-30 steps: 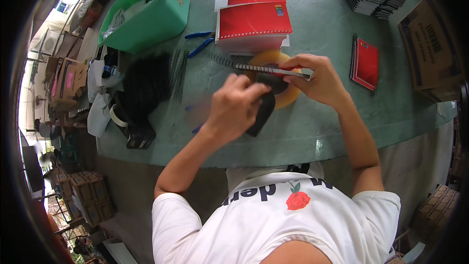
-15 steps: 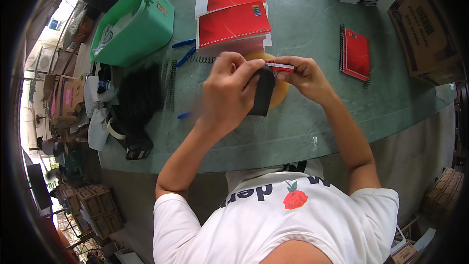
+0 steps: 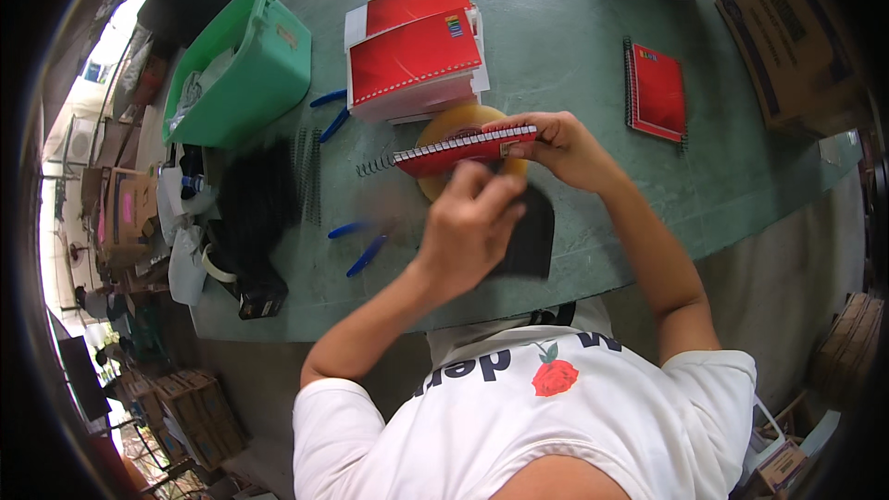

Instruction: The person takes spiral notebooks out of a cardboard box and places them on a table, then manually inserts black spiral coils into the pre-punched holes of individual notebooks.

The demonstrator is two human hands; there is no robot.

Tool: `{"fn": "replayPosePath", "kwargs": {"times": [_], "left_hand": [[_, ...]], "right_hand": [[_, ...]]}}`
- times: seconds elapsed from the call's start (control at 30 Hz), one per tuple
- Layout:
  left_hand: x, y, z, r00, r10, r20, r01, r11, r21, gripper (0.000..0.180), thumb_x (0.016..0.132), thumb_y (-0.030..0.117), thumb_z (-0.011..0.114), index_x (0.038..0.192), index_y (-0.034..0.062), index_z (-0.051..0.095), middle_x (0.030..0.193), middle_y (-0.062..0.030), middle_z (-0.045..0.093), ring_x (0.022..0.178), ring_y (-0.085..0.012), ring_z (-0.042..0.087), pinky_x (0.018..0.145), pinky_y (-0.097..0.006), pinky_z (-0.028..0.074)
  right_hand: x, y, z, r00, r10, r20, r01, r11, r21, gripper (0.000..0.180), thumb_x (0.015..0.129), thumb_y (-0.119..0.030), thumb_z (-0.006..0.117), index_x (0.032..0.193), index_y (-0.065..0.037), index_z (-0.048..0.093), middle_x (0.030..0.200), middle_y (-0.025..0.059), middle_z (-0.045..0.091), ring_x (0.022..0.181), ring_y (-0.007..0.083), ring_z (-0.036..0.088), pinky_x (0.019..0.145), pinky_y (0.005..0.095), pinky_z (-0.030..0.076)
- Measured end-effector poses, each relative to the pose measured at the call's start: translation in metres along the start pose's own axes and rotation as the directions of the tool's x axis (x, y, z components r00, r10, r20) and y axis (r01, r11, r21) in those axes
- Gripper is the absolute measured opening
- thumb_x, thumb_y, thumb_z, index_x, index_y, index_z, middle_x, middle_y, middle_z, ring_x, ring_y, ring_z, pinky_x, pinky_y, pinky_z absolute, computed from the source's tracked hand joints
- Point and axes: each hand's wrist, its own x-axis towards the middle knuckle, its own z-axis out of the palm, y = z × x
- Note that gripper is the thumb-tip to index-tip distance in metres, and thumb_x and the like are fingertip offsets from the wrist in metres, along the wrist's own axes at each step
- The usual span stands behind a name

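My right hand (image 3: 560, 148) grips the right end of a red notebook (image 3: 444, 159), held tilted with its spine up. A dark wire coil runs through the spine, and its loose end (image 3: 375, 165) sticks out on the left. Just below the notebook is my left hand (image 3: 472, 222), its fingers bent and smeared by motion; whether they hold anything does not show. A black sheet (image 3: 535, 231) with rounded corners lies partly behind that hand. Under the notebook sits a yellow ring-shaped roll (image 3: 428, 187), partly hidden. Blue-handled pliers (image 3: 369, 255) lie left of my left hand.
Stacked red notebooks (image 3: 417, 60) stand beyond my hands, beside another blue-handled tool (image 3: 333, 116). A bound red notebook (image 3: 656, 93) and a cardboard box (image 3: 782, 46) are at right. A green bin (image 3: 278, 65), black coils (image 3: 250, 199) and loose coils (image 3: 306, 176) occupy the left.
The red notebook has turned so its long coiled spine shows. My left hand has moved down and right, away from the spine. The black sheet now appears lower, nearer my body.
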Motion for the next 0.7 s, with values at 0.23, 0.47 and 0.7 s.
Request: {"fn": "replayPosePath", "kwargs": {"times": [0.23,0.47,0.7], "left_hand": [[0.02,0.001,-0.012,0.945,0.284,-0.162,-0.241,0.939,0.244,0.031,0.074,0.004,0.07,0.105,0.0054,0.063,0.094,-0.0129,0.058,0.089,-0.0293,0.058,0.077,-0.038,0.047],[0.059,-0.014,-0.026,0.992,0.12,0.033,-0.124,0.971,0.206,0.026,0.076,0.008,0.067,0.101,0.0018,0.062,0.088,-0.0123,0.061,0.087,-0.0294,0.057,0.077,-0.038,0.046],[0.067,-0.012,0.0,0.965,0.262,0.033,-0.263,0.963,0.063,0.019,0.073,0.006,0.066,0.091,0.0011,0.062,0.083,-0.0125,0.06,0.078,-0.0291,0.056,0.069,-0.038,0.046]], "right_hand": [[-0.004,0.003,0.009,0.992,-0.031,-0.124,0.048,0.989,0.141,0.023,0.088,-0.005,0.06,0.11,0.002,0.062,0.103,0.007,0.066,0.094,0.0098,0.06,0.084,0.0235,0.049],[-0.013,0.012,0.009,0.988,0.058,-0.143,-0.056,0.998,0.017,0.018,0.089,-0.008,0.061,0.104,0.001,0.065,0.09,0.0021,0.067,0.082,0.0047,0.056,0.074,0.0222,0.047],[-0.017,0.024,0.007,0.977,-0.037,-0.21,-0.008,0.978,-0.206,0.019,0.09,-0.009,0.055,0.102,0.001,0.064,0.078,0.0041,0.066,0.072,0.0029,0.052,0.064,0.0243,0.047]]}}
